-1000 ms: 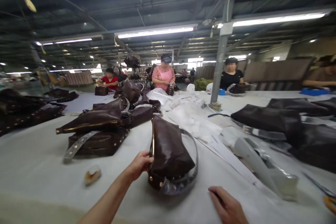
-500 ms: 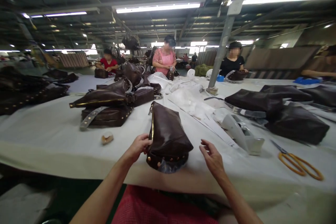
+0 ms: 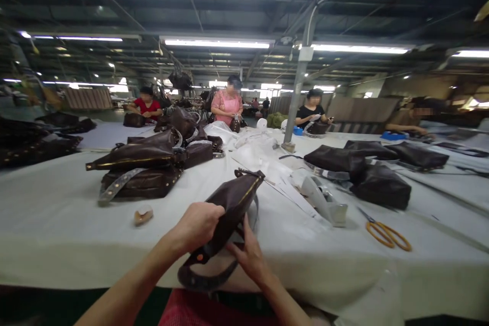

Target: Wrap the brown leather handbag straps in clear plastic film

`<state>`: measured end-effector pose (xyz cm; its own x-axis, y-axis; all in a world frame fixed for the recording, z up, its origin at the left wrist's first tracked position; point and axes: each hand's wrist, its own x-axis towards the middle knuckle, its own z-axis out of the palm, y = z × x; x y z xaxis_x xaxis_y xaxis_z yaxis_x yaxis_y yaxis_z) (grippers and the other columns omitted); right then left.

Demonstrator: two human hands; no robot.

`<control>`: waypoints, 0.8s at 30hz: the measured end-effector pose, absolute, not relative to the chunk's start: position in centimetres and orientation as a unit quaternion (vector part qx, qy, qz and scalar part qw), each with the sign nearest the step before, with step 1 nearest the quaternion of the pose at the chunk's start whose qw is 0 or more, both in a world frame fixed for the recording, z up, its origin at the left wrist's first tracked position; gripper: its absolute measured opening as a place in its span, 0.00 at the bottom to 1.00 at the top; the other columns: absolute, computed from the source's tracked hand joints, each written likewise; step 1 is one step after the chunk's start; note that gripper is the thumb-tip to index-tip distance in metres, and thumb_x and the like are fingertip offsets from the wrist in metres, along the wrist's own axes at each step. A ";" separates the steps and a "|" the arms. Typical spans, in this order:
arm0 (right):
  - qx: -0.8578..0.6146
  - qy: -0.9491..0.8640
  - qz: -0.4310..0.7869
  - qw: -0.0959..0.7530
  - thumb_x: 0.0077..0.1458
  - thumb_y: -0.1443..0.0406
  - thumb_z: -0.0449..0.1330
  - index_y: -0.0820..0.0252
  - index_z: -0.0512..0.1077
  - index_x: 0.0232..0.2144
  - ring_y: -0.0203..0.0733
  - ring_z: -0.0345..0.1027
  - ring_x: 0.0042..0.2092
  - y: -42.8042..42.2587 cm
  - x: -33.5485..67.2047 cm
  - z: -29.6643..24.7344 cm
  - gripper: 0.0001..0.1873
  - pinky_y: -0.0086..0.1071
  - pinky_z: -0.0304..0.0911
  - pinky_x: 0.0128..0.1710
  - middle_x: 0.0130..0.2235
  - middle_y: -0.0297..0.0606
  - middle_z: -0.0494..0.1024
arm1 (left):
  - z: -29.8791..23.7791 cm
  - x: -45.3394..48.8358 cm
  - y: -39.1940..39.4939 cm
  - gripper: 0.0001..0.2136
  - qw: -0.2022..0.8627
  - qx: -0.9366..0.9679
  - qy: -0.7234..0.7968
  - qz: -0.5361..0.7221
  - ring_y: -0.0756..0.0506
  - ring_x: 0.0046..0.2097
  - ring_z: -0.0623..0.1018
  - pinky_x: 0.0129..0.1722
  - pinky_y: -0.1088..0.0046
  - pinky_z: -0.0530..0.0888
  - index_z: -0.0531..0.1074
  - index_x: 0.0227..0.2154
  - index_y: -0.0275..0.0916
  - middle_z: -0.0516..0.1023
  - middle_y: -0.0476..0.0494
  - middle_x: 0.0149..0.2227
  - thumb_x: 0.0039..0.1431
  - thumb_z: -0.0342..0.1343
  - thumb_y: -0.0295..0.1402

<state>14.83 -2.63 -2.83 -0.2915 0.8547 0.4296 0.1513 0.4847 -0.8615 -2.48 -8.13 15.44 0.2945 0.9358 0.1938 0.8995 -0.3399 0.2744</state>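
A dark brown leather handbag [image 3: 235, 197] with a gold zipper is tilted up at the table's front edge. My left hand [image 3: 200, 226] is closed on the near left side of its body. My right hand [image 3: 250, 254] is at the bag's right side, thumb and fingers apart and touching it. The bag's studded strap [image 3: 208, 281] loops down below, over the table edge. Part of the bag's underside is hidden behind my hands.
Brown bags [image 3: 139, 150] are piled at left, more bags [image 3: 380, 183] at right. Orange-handled scissors [image 3: 387, 234], a tape dispenser [image 3: 324, 204] and a small tape roll [image 3: 143, 215] lie on the white-covered table [image 3: 69, 214]. A metal post [image 3: 298, 91] rises behind. Several people work across the table.
The handbag has been turned and tipped so its zipper faces up. My left hand has gripped its side, and my right hand has come in from the right to touch it. The view has shifted.
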 end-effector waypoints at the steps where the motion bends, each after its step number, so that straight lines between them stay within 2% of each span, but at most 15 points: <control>1: -0.351 -0.709 0.375 0.483 0.54 0.60 0.59 0.56 0.40 0.68 0.54 0.65 0.58 -2.5 14.3 -3.4 0.46 0.43 0.73 0.46 0.64 0.49 0.61 | 15.0 -2.3 -8.1 0.08 0.035 0.810 0.569 0.140 0.42 0.31 0.75 0.32 0.71 0.64 0.71 0.23 0.40 0.76 0.42 0.26 0.52 0.50 0.24; 5: -0.383 -0.747 0.300 0.453 0.56 0.65 0.56 0.56 0.54 0.64 0.51 0.70 0.52 -2.5 14.3 -3.7 0.35 0.46 0.69 0.51 0.55 0.48 0.72 | 14.0 -2.7 -7.7 0.09 0.040 0.813 0.565 0.138 0.41 0.35 0.77 0.35 0.71 0.66 0.74 0.32 0.42 0.79 0.43 0.31 0.54 0.50 0.25; 9: -0.373 -0.849 0.193 0.322 0.58 0.64 0.56 0.59 0.71 0.50 0.49 0.71 0.49 -3.9 16.1 -2.0 0.17 0.44 0.64 0.53 0.46 0.47 0.77 | 15.2 -4.9 -6.9 0.10 0.022 0.795 0.590 0.140 0.42 0.37 0.77 0.38 0.72 0.67 0.75 0.36 0.43 0.80 0.44 0.33 0.55 0.52 0.27; 12: -0.335 -0.898 0.154 0.241 0.60 0.61 0.56 0.57 0.75 0.39 0.45 0.73 0.42 -4.8 17.5 -0.7 0.10 0.42 0.61 0.54 0.37 0.41 0.79 | 16.2 -6.9 -6.2 0.08 -0.041 0.771 0.624 0.115 0.41 0.37 0.77 0.37 0.71 0.67 0.75 0.34 0.42 0.80 0.43 0.32 0.55 0.52 0.27; 14: -0.342 -0.895 0.162 0.237 0.61 0.61 0.55 0.56 0.75 0.35 0.41 0.74 0.37 -4.6 18.5 0.0 0.10 0.36 0.63 0.49 0.33 0.37 0.80 | 16.6 -8.1 -5.9 0.08 -0.074 0.763 0.635 0.096 0.40 0.36 0.77 0.35 0.71 0.67 0.75 0.34 0.42 0.80 0.41 0.32 0.55 0.52 0.27; 16: -0.382 -0.867 0.181 0.265 0.63 0.62 0.52 0.55 0.75 0.32 0.39 0.73 0.33 -3.3 19.3 0.8 0.13 0.30 0.64 0.39 0.29 0.34 0.79 | 16.7 -9.1 -5.4 0.09 -0.079 0.768 0.630 0.087 0.40 0.36 0.78 0.35 0.71 0.66 0.76 0.35 0.42 0.80 0.41 0.33 0.56 0.51 0.28; 18: -0.439 -0.831 0.167 0.298 0.62 0.62 0.51 0.56 0.74 0.32 0.40 0.73 0.32 -1.0 19.7 1.8 0.13 0.28 0.62 0.35 0.29 0.35 0.79 | 16.8 -9.9 -4.8 0.10 -0.060 0.779 0.617 0.093 0.41 0.37 0.78 0.35 0.72 0.66 0.76 0.38 0.42 0.81 0.42 0.35 0.57 0.52 0.28; 21: -0.519 -0.790 0.095 0.312 0.60 0.61 0.54 0.60 0.74 0.40 0.44 0.73 0.41 3.3 19.1 3.0 0.12 0.32 0.63 0.40 0.40 0.43 0.78 | 17.1 -10.8 -4.0 0.10 -0.010 0.782 0.613 0.113 0.42 0.37 0.78 0.36 0.74 0.66 0.77 0.38 0.43 0.81 0.44 0.34 0.56 0.53 0.29; 24: -0.575 -0.768 0.104 0.262 0.58 0.56 0.56 0.62 0.68 0.51 0.51 0.70 0.48 7.2 16.8 3.0 0.23 0.37 0.63 0.43 0.48 0.51 0.73 | 17.2 -11.4 -3.6 0.08 0.041 0.770 0.619 0.145 0.43 0.36 0.77 0.38 0.74 0.66 0.78 0.35 0.43 0.80 0.46 0.31 0.54 0.56 0.27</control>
<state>16.84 7.19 2.98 -0.2010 0.9376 0.2837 0.8290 0.3171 -0.4606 -11.43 -3.61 17.25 0.1904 0.9663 0.1732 0.9424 -0.2293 0.2436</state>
